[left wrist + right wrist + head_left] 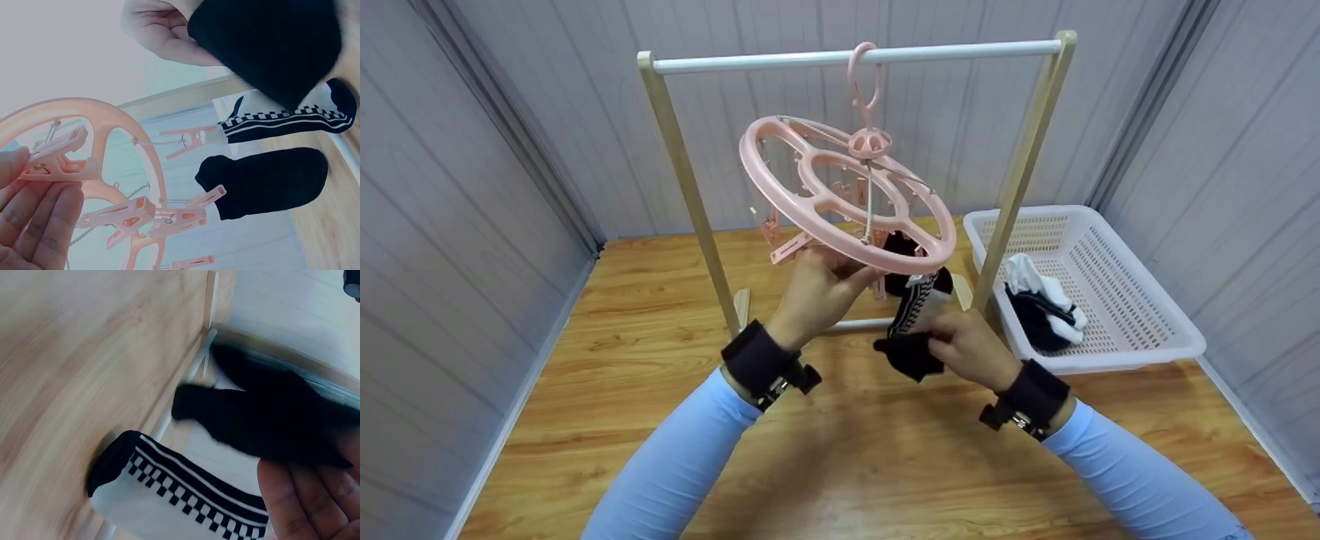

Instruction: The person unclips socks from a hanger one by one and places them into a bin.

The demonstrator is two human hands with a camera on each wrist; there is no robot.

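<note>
- Head view: black sock (pixel 911 354), held by the right hand (pixel 971 349) near the centre of the scene, just below the low near edge of the pink round peg hanger (pixel 847 196).
- Right hand: fingers curled round the sock cloth, grasping it.
- Left hand (pixel 817 289): fingers on a pink clip (pixel 56 160) under the hanger ring, seemingly pinching it; whether its jaws are parted cannot be told.
- Handling note: steady the tilted ring first, press the clip fully open, feed in only the sock's edge, then let go of the clip before the sock.
- Already pegged: checkered sock (pixel 916 300), another black sock (pixel 264 180).
- Hanger hook on white rail (pixel 960 52) of wooden rack.
- White basket (pixel 1140 300), right, holds more socks.
- Brands, labels, writing: none readable.
</note>
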